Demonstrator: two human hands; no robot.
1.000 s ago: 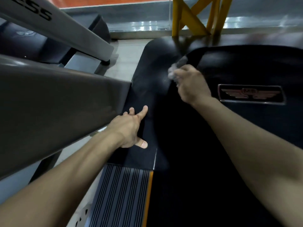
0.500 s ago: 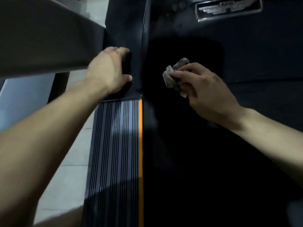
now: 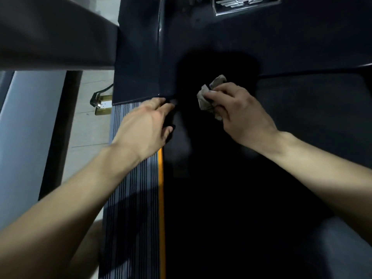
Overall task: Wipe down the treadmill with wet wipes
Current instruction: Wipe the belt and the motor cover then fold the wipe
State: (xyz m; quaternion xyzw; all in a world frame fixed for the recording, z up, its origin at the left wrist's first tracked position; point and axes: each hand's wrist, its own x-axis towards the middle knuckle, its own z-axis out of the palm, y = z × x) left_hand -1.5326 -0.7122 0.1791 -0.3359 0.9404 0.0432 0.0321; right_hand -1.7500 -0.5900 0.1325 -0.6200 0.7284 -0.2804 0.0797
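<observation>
The treadmill fills the view: a black belt [image 3: 231,198], a dark motor cover [image 3: 201,43] with a winged silver badge [image 3: 244,4], and a ribbed grey side rail [image 3: 132,208] edged by an orange strip [image 3: 160,188]. My right hand [image 3: 239,115] grips a crumpled, dirty wet wipe [image 3: 209,95] just above the belt, near the cover's front edge. My left hand [image 3: 147,125] rests where the side rail meets the cover, fingers bent over the rail's inner edge. What its fingertips touch is lost in shadow.
A thick grey upright of the frame [image 3: 50,31] crosses the upper left. Beside the rail lies tiled floor [image 3: 90,127] with a plug and a brass-coloured socket plate [image 3: 101,103]. A pale panel [image 3: 24,148] runs along the far left.
The view has dropped from the front of the cover toward the belt. My right hand drew the wipe back from the cover's far end. My left hand slid down onto the side rail.
</observation>
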